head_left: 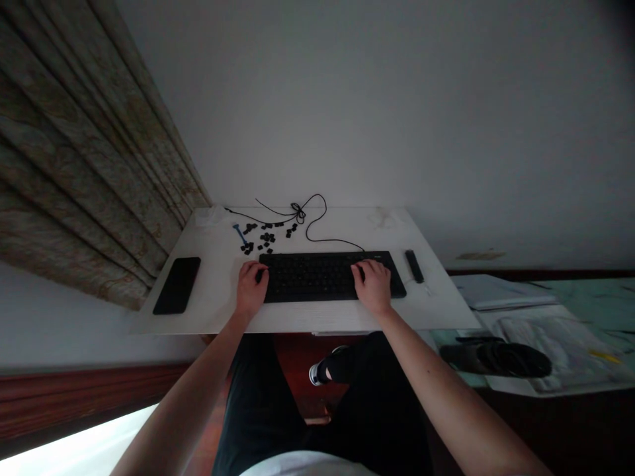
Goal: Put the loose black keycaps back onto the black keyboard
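A black keyboard (312, 277) lies flat across the white table. At its left end, my left hand (252, 287) is closed on the edge, with thumb and fingers curled around the corner. My right hand (374, 283) rests over the right part of the keys. Its thumb and index finger are bent toward each other in a pinch; what is between them is too small to make out. Beyond the keyboard's left half, several loose black keycaps (266, 238) are scattered. Beside them lies a small blue tool (240, 233) with a thin shaft.
The keyboard's black cable (325, 210) loops along the back, tied in a bundle. A black phone (177, 285) lies at the left, and a dark slim object (414, 266) at the right. A curtain (89, 145) hangs at the left. Papers (501, 294) lie on a lower surface at the right.
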### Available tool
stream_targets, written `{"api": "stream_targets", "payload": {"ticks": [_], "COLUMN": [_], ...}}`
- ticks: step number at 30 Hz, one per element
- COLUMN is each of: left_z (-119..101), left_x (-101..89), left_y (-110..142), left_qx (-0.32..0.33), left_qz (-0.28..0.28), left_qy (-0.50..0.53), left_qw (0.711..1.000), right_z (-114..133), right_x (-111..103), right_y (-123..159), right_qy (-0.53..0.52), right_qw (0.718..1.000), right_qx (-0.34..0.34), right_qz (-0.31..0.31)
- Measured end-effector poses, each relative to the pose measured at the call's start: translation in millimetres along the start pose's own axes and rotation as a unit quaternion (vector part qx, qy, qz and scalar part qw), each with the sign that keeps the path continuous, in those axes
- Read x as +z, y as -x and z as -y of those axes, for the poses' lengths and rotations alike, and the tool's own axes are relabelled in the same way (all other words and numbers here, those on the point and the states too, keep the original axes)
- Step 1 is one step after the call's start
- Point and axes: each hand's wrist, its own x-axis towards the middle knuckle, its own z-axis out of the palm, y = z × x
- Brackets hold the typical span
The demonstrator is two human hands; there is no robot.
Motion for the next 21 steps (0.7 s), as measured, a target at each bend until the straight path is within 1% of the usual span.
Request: {"api": "stream_targets", "payload": {"ticks": [2, 4, 7, 9, 12, 14, 16, 18, 21], "left_z": [0.4, 2.2, 8.0, 13.1, 20.0, 23.2, 25.5, 27.3, 28.5], "left_x": [-1.2, -3.3, -6.2, -6.3, -2.9, 1.0, 5.8, 10.6, 16.1], "left_y": [-2.2, -9.9, -35.7, -60.1, -96.9, -115.7, -127.9, -134.4, -137.7], "left_qx": [0.001, 0.010, 0.033, 0.031, 0.022, 0.018, 0.009, -0.004, -0.005], "left_qz": [-0.008, -0.012, -0.004, 0.024, 0.095, 0.135, 0.166, 0.187, 0.196], "left_qy": [-0.007, -0.027, -0.084, -0.127, -0.192, -0.226, -0.255, -0.277, -0.300], "left_qw": [1.000, 1.000, 0.996, 0.991, 0.976, 0.964, 0.952, 0.942, 0.933], "right_z": [1.6, 2.9, 3.3, 3.1, 2.5, 1.7, 0.6, -0.5, -1.8], "right_x": [1.2, 1.4, 0.3, -0.3, -0.1, 0.7, 1.9, 3.0, 4.1], "right_y": [4.6, 4.3, 1.8, 1.4, 2.1, 2.4, 2.3, 2.0, 1.7], "right_qy": [-0.004, -0.009, -0.013, -0.013, -0.009, -0.008, -0.008, -0.011, -0.015], "right_qw": [1.000, 1.000, 1.000, 1.000, 1.000, 1.000, 1.000, 1.000, 1.000], "right_qx": [0.003, 0.006, 0.004, 0.003, 0.000, 0.000, 0.000, 0.001, 0.000], "right_qz": [-0.007, -0.004, 0.003, 0.005, 0.006, 0.004, 0.005, 0.007, 0.006]}}
